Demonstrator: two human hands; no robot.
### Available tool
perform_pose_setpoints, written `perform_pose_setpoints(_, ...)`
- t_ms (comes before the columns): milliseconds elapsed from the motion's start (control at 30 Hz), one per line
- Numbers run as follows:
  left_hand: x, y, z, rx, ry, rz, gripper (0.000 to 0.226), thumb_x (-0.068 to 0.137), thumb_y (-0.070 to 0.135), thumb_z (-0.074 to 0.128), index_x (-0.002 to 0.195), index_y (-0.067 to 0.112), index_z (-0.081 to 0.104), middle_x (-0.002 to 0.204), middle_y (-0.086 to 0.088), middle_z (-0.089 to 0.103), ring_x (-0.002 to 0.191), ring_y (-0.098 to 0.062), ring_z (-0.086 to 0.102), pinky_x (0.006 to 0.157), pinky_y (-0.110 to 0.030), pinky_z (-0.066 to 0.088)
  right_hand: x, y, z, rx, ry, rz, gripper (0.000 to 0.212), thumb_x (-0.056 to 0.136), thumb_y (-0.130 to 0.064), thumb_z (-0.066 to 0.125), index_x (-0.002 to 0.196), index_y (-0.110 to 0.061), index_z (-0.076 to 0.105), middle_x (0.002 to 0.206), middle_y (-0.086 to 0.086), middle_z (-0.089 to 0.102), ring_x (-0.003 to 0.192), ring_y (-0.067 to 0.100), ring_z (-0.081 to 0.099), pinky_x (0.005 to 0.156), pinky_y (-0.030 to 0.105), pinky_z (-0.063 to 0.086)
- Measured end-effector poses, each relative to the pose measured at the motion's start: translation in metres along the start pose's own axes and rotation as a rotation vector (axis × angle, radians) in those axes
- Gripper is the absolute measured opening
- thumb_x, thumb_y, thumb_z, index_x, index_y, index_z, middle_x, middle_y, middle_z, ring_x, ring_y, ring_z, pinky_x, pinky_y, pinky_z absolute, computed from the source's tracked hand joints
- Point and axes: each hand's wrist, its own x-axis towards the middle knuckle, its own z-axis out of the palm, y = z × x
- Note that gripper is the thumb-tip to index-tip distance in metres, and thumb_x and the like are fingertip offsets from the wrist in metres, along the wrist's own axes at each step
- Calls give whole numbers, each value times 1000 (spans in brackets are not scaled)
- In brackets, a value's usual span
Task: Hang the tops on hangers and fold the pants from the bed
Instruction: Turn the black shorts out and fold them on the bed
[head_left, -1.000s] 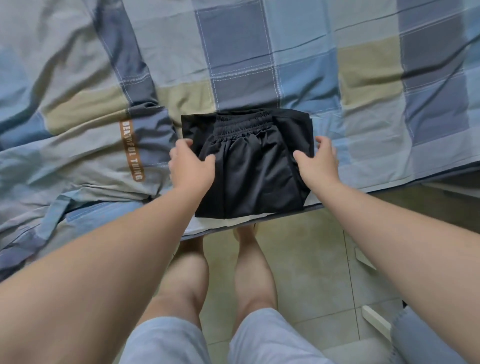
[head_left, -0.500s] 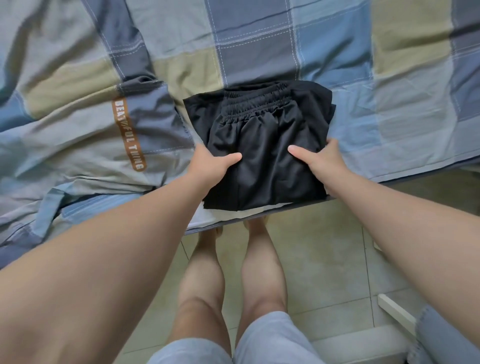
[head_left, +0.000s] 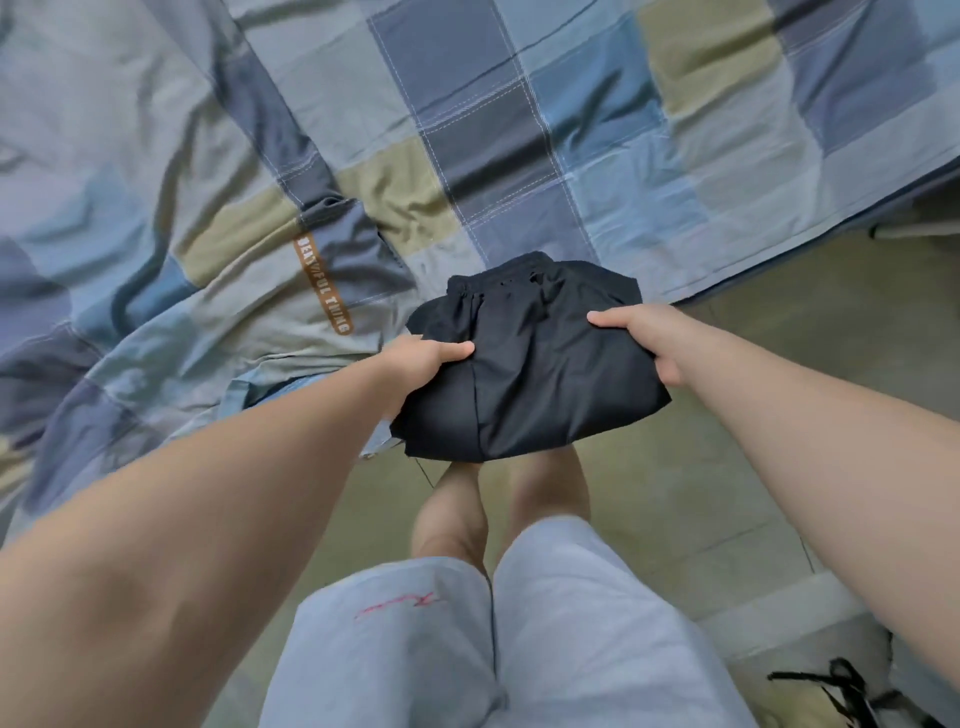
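A folded pair of black pants (head_left: 530, 379) with an elastic waistband hangs in the air just past the near edge of the bed (head_left: 519, 130), above the floor and my legs. My left hand (head_left: 423, 358) grips its left side with the thumb on top. On the other side my right hand (head_left: 641, 332) grips the pants the same way, fingers hidden underneath. Left of the pants, a grey-blue top (head_left: 291, 296) with an orange lettered stripe lies crumpled on the checked bed cover.
The bed edge runs diagonally from the lower left to the upper right. Beige floor tiles (head_left: 701, 467) lie below it. A dark strapped object (head_left: 852, 691) sits on the floor at the bottom right, next to a white ledge.
Both hands have lifted the folded black pants off the bed and drawn them toward me, past the bed edge. The view has swung right and back.
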Motion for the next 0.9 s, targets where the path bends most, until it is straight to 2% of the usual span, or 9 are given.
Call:
perform_pose_setpoints(67, -30, -8, 0, 42, -11, 9, 60, 75, 42, 85, 124, 17, 61, 112, -5, 70, 100, -29, 68, 96, -46, 53, -38, 23, 1, 48, 29, -15, 34, 82, -24, 81, 111, -10, 69, 96, 7, 78, 89, 24, 75, 77, 36, 58)
perform_pose_setpoints(300, -137, -24, 15, 168, -59, 91, 75, 72, 42, 87, 135, 15, 57, 125, -9, 67, 107, -32, 66, 103, -48, 49, -170, 101, -6, 287, 145, -97, 49, 82, -25, 81, 124, -7, 64, 114, 13, 72, 100, 32, 70, 96, 46, 54)
perform_pose_setpoints(367, -164, -22, 24, 193, -73, 126, 64, 73, 41, 87, 126, 14, 62, 113, -7, 71, 98, -29, 69, 93, -43, 54, -203, 119, -12, 362, 195, -147, 56, 80, -27, 82, 128, -7, 61, 118, 12, 70, 102, 32, 69, 97, 46, 53)
perform_pose_setpoints(500, -207, -10, 50, 234, -134, 251, 32, 75, 34, 86, 99, 21, 69, 78, 3, 78, 70, -18, 76, 56, -25, 56, -264, 149, -31, 496, 318, -267, 69, 75, -34, 84, 132, -10, 52, 123, 8, 65, 107, 31, 65, 98, 47, 51)
perform_pose_setpoints(567, -229, 0, 69, 270, -167, 311, 30, 76, 32, 86, 99, 20, 71, 80, 2, 78, 71, -18, 76, 56, -26, 57, -292, 163, -45, 591, 380, -335, 65, 74, -34, 84, 126, -12, 54, 119, 5, 66, 103, 28, 66, 91, 43, 54)
perform_pose_setpoints(667, -262, 18, 105, 340, -256, 403, 35, 76, 29, 85, 106, 17, 73, 91, -3, 79, 83, -24, 76, 78, -36, 60, -333, 187, -67, 759, 461, -430, 57, 76, -31, 84, 122, -12, 57, 113, 4, 70, 99, 25, 69, 84, 38, 55)
perform_pose_setpoints(733, -287, 30, 133, 385, -326, 469, 39, 75, 30, 86, 109, 16, 72, 98, -5, 78, 89, -25, 76, 86, -40, 58, -361, 205, -83, 861, 503, -510, 44, 79, -27, 83, 116, -13, 63, 102, 1, 76, 91, 23, 74, 71, 30, 57)
perform_pose_setpoints(800, -313, 41, 166, 436, -394, 540, 47, 68, 34, 88, 109, 18, 72, 101, -4, 78, 91, -23, 76, 85, -39, 58, -390, 225, -101, 943, 543, -590, 25, 82, -23, 80, 105, -18, 69, 89, -5, 78, 84, 18, 75, 60, 23, 57)
perform_pose_setpoints(900, -353, 48, 221, 514, -469, 656, 42, 66, 36, 87, 104, 21, 74, 98, -1, 78, 88, -20, 76, 70, -31, 60, -427, 264, -131, 1030, 604, -682, 20, 85, -21, 77, 104, -18, 73, 96, -2, 79, 88, 18, 76, 66, 27, 57)
